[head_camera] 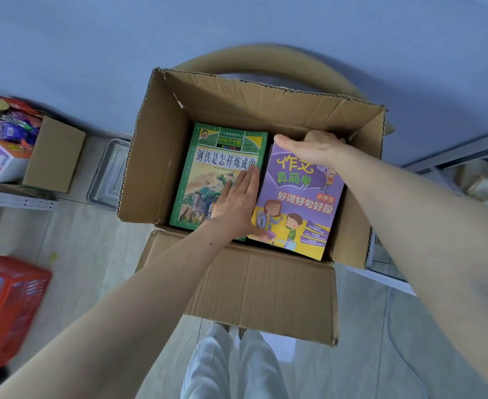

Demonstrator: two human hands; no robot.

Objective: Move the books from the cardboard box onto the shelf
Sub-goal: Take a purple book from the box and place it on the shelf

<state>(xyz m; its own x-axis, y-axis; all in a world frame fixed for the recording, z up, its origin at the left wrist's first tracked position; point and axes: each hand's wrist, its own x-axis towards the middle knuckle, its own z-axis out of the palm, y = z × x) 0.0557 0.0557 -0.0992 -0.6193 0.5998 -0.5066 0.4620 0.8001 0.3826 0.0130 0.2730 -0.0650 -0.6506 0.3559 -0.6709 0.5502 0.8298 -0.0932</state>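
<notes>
Head view: both hands are down in the open cardboard box (162,156). The green book (208,168) reads 钢铁是怎样炼成的; the purple book (297,203) just beside it reads 作文真简单, 好词好句好段, 小学生. The left hand (237,203) lies flat, fingers pressed together, along the seam between the two covers. The right hand (309,148) curls over the purple book's far edge, gripping it. Pale tiled floor (93,249) below, blue wall (237,24) behind, a red basket (7,298) at left, a metal tray (107,174) beside the box.
</notes>
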